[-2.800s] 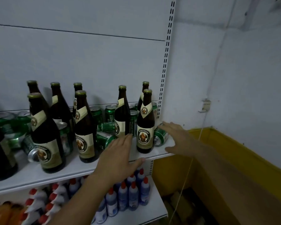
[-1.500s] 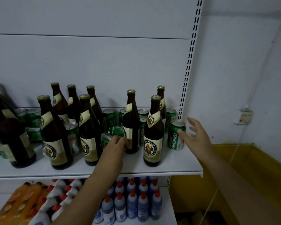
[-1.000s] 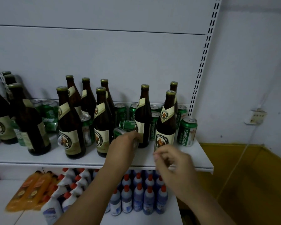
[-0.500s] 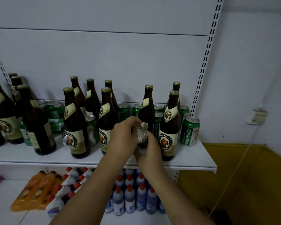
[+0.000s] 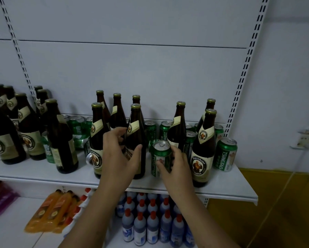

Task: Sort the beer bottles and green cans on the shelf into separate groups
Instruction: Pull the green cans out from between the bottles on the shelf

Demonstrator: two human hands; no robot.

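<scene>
Gripping upright green can [image 5: 160,158] in right hand [image 5: 177,167], one beer bottle [image 5: 202,154] short of standing can [image 5: 225,154] by shelf [image 5: 230,187]'s right edge; left hand [image 5: 119,154]'s hold impossible to tell

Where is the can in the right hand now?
Head view, right of centre: the green can is upright in the right hand, between one beer bottle and another.

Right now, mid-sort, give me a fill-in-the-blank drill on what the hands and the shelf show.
1. The right hand holds a green ____.
2. The left hand wraps round a brown ____.
3. The lone can at the right end of the shelf reads ____.
4. Below, the blue bottles have ____ caps.
Missing words: can; bottle; TSINGTAO; red.
</scene>
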